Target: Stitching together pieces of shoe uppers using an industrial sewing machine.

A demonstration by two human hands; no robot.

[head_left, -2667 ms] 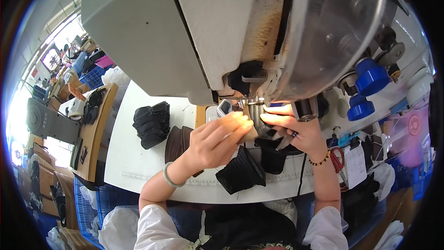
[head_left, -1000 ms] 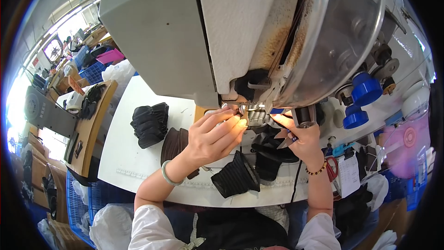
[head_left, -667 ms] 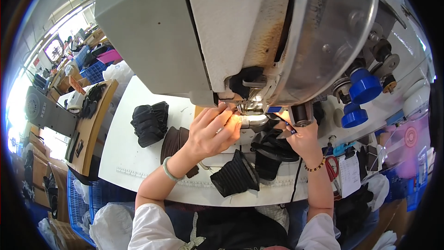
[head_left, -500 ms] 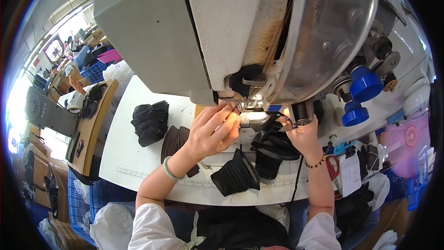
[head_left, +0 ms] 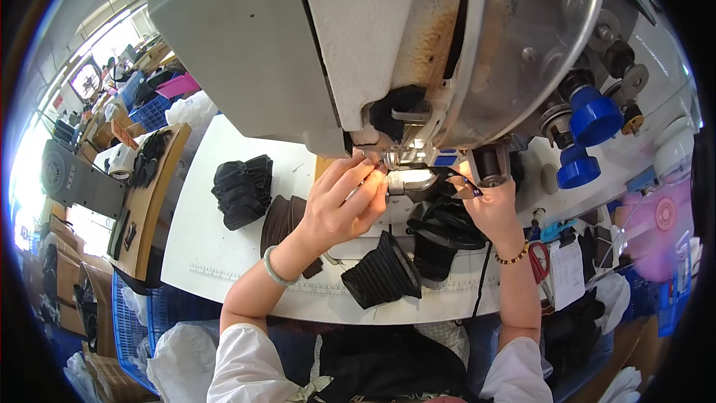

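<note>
My left hand (head_left: 339, 205) reaches up under the grey sewing machine head (head_left: 335, 45), its fingertips bunched at the needle and presser foot (head_left: 403, 157) beside a brightly lit metal part (head_left: 410, 179). Whether it pinches anything is hidden. A green bangle sits on that wrist. My right hand (head_left: 492, 209), with a bead bracelet, holds a small dark pointed tool (head_left: 466, 186) just right of the needle. Black fabric (head_left: 447, 224) lies bunched under the machine between both hands. A black ribbed piece (head_left: 380, 276) rests near my left forearm.
A stack of black pieces (head_left: 242, 190) and a brown piece (head_left: 282, 220) lie on the white table (head_left: 216, 261) to the left. Blue knobs (head_left: 593, 116) stick out of the machine at right. Red-handled scissors (head_left: 538, 261) lie right of my right wrist. Crates and workbenches stand far left.
My left hand has lifted from the fabric up to the needle area. My right hand has risen with its tool toward the needle. The machine head now fills more of the view.
</note>
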